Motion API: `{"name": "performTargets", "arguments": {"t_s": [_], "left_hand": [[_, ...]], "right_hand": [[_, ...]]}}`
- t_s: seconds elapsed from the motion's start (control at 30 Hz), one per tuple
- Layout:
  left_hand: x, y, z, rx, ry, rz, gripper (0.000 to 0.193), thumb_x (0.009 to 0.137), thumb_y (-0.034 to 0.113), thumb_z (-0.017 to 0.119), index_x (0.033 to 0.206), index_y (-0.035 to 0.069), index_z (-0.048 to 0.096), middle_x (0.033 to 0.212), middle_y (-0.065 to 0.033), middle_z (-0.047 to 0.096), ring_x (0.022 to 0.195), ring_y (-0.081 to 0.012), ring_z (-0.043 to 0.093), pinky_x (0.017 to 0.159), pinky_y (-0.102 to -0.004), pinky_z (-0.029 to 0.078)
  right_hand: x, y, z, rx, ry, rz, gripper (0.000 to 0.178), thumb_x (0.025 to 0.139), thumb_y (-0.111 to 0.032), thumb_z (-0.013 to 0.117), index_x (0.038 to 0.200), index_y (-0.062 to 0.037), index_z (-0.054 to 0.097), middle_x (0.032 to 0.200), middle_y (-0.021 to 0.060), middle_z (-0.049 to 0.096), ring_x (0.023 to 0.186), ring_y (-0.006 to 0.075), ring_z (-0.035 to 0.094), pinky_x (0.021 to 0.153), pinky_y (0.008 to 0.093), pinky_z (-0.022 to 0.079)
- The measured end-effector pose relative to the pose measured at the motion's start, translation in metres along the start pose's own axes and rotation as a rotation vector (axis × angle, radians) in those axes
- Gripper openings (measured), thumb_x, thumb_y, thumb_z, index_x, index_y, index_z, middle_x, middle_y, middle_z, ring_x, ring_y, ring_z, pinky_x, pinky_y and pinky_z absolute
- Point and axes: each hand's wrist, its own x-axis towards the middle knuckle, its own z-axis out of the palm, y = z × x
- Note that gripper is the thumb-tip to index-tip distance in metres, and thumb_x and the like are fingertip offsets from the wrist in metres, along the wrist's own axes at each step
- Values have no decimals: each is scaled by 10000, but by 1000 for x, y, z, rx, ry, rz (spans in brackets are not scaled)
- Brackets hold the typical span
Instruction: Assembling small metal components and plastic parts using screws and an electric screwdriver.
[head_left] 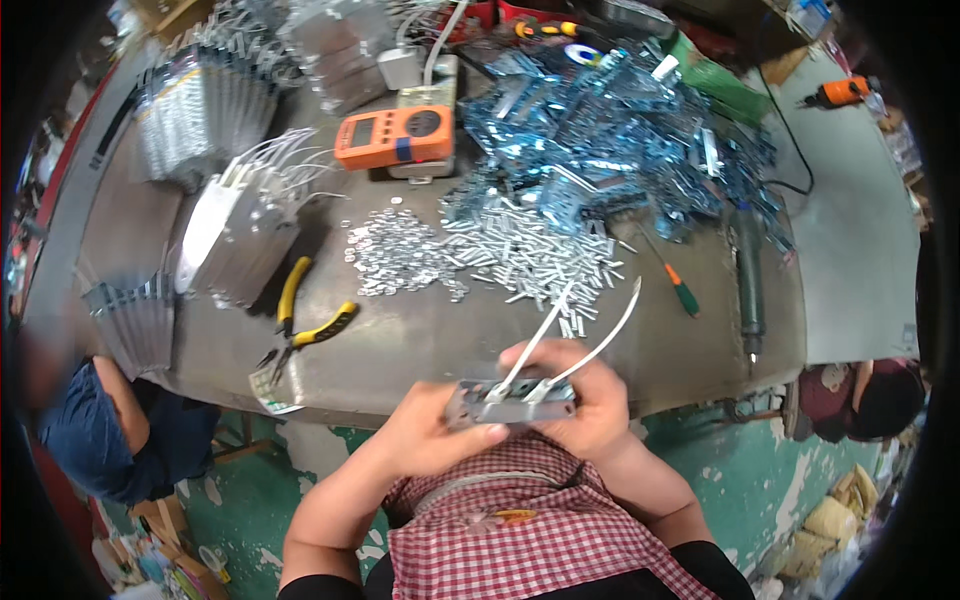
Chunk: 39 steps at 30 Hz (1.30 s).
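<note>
You are clamping the fingers of your left hand (440, 428) and right hand (585, 400) around a small metal part (510, 400), its two white wires (590, 335) pointing toward one o'clock.

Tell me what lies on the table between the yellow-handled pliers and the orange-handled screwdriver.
In the head view, between the yellow-handled pliers and the orange-handled screwdriver lie a heap of small flat silver pieces and a heap of silver pins; nearer the table's front edge it is bare.
</note>
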Motion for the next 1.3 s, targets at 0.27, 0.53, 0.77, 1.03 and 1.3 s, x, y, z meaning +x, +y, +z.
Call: {"name": "performTargets", "arguments": {"t_s": [0.27,0.53,0.77,1.03,1.3], "left_hand": [[-22,-19,39,-946,146,-254,642,800,431,592,1187,-60,446,1097,-202,566,954,-278,594,836,-400,488],[1,-10,40,-938,308,-200,607,867,451,477,1206,-50,433,1128,-203,546,893,-264,603,767,-370,505],[-3,-13,39,-986,315,-120,460,916,337,437,1204,-21,451,1103,-169,573,929,-234,598,786,-337,495],[-7,-12,39,-700,290,-33,433,923,318,401,1151,-36,497,1016,-159,612,886,-178,592,751,-288,477],[-11,-21,51,-369,501,-85,276,902,232,481,1011,-10,555,836,-73,618,769,-114,559,680,-256,451]], "right_hand": [[-16,25,-25,-707,323,245,205,691,-75,696,846,-22,572,858,105,548,793,257,564,645,339,457],[3,27,-34,-1258,158,7,157,720,-70,632,806,-40,504,787,100,496,724,268,546,595,366,467],[5,9,-32,-669,247,155,118,735,-30,648,815,-18,563,775,76,559,671,180,575,586,288,471],[3,-1,-5,-322,25,159,114,749,-6,649,852,-11,598,803,54,571,673,137,577,588,267,465],[-7,3,10,-878,26,-156,166,680,-29,588,839,-20,539,796,84,492,720,237,561,593,324,483]]}}
